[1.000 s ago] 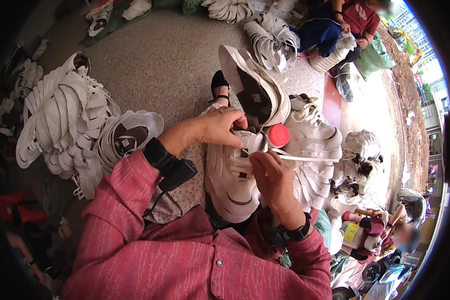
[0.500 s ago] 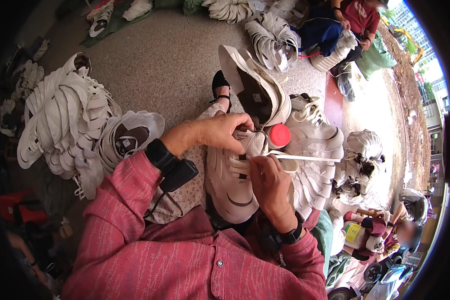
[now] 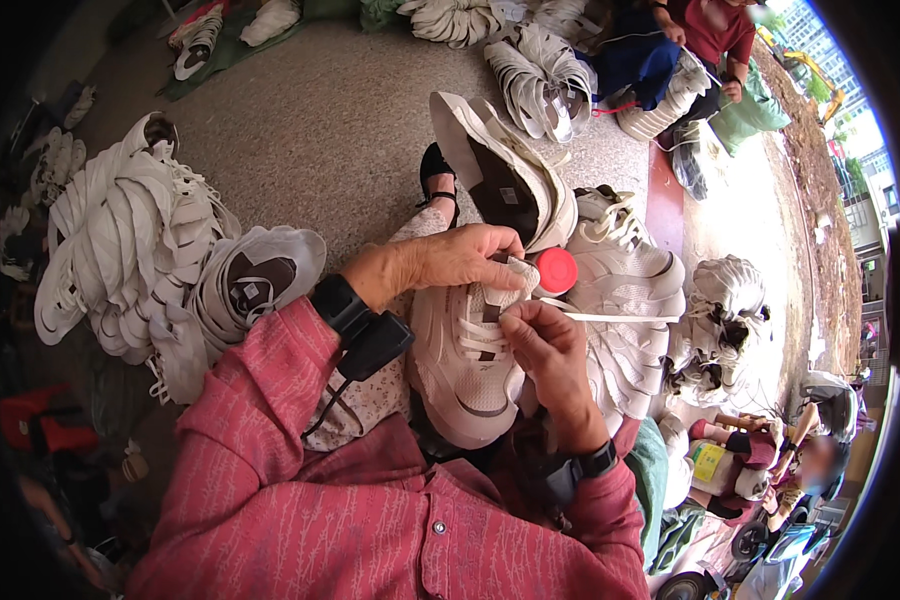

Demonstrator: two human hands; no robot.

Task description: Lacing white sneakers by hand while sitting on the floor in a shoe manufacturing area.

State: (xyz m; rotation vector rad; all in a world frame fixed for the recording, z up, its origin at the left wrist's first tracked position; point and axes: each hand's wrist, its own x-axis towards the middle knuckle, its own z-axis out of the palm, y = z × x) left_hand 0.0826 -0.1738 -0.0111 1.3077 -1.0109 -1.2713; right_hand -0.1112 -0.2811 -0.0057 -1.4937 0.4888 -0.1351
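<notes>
A whitish-beige sneaker upper (image 3: 457,385) lies across my lap, its toe toward me and white lacing across its front. My left hand (image 3: 445,262) is closed on the shoe tongue (image 3: 508,282), thumb and fingers pinching its top edge. With thumb and fingertips my right hand (image 3: 553,355) pinches a white shoelace (image 3: 620,318) beside the eyelets. The lace's loose end stretches out to the right over a stack of nested uppers (image 3: 625,300). Just beyond the fingers is a round red cap (image 3: 557,270). Another upper (image 3: 505,175) with a dark lining stands behind the tongue.
Heaps of nested uppers (image 3: 135,235) lie on the floor at left, with a smaller stack (image 3: 255,275) near my left arm. More stacks (image 3: 545,80) stand at the far side and at right (image 3: 725,320). Other people sit at the upper right (image 3: 710,40) and lower right.
My left hand has shifted slightly right and now pinches the tongue's top, which is tilted and lifted. The right hand has turned a little, thumb now in view, still at the lace.
</notes>
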